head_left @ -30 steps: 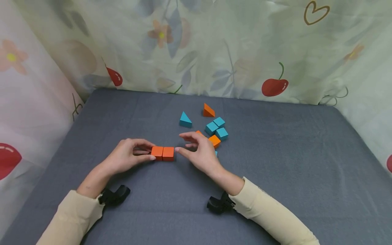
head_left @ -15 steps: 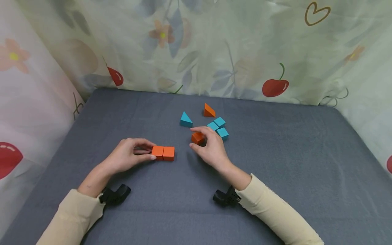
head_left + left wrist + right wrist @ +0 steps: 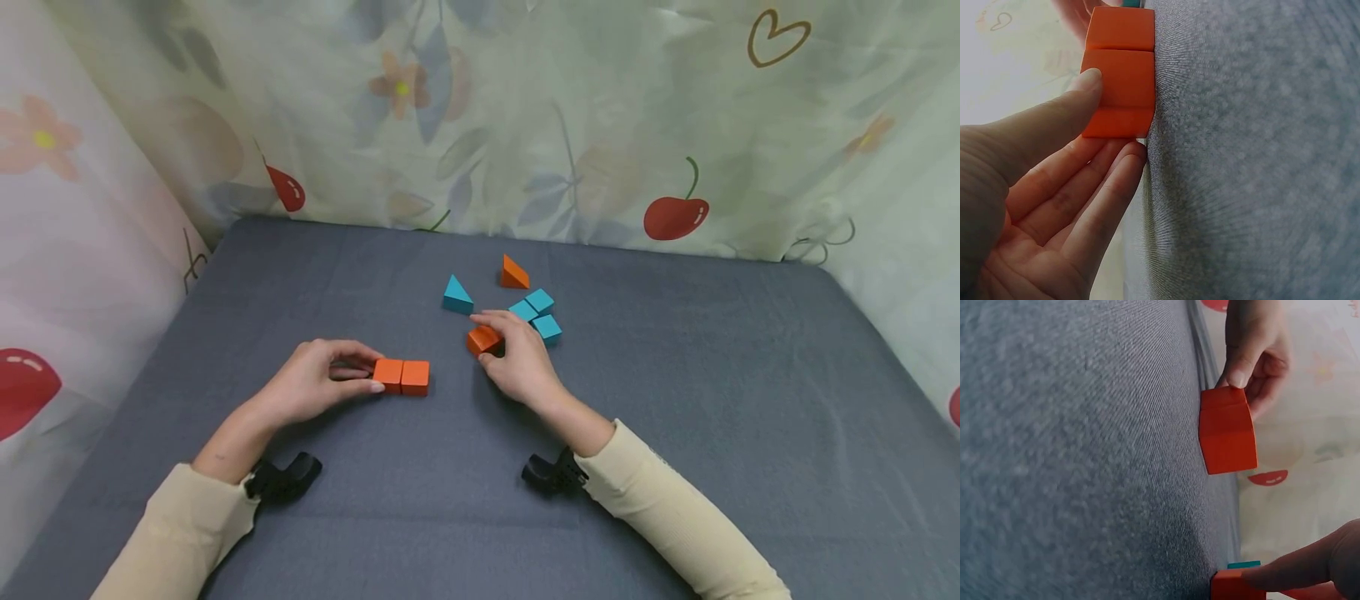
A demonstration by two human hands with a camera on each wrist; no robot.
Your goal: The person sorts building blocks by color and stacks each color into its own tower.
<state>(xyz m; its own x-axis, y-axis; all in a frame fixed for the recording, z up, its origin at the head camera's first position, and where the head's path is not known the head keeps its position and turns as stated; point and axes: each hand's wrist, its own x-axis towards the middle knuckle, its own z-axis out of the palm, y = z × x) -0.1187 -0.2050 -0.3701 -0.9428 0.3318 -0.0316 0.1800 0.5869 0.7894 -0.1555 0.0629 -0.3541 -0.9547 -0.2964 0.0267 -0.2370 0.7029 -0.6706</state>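
Note:
Two orange cubes sit side by side on the grey cloth in the head view. My left hand (image 3: pixel 311 382) holds the left cube (image 3: pixel 387 375) with the thumb on its near side; the right cube (image 3: pixel 416 377) touches its neighbour. In the left wrist view, the thumb presses the face of an orange cube (image 3: pixel 1125 78), with the other fingers below and behind. Farther right, my right hand (image 3: pixel 523 362) grips another orange block (image 3: pixel 483 340) between thumb and fingers. The right wrist view shows the thumb lying on that orange block (image 3: pixel 1229 585), partly cut off by the frame.
Three blue cubes (image 3: pixel 547 329) stand clustered just beyond the right hand. A blue triangular block (image 3: pixel 457 296) and an orange triangular block (image 3: pixel 513 273) lie farther back. Grey cloth (image 3: pixel 712 375) covers the table, and a patterned curtain (image 3: pixel 585 108) hangs behind it.
My right hand has moved right and away from the end of the orange pair to another orange block, and its thumb has closed in on it. The left hand stays put.

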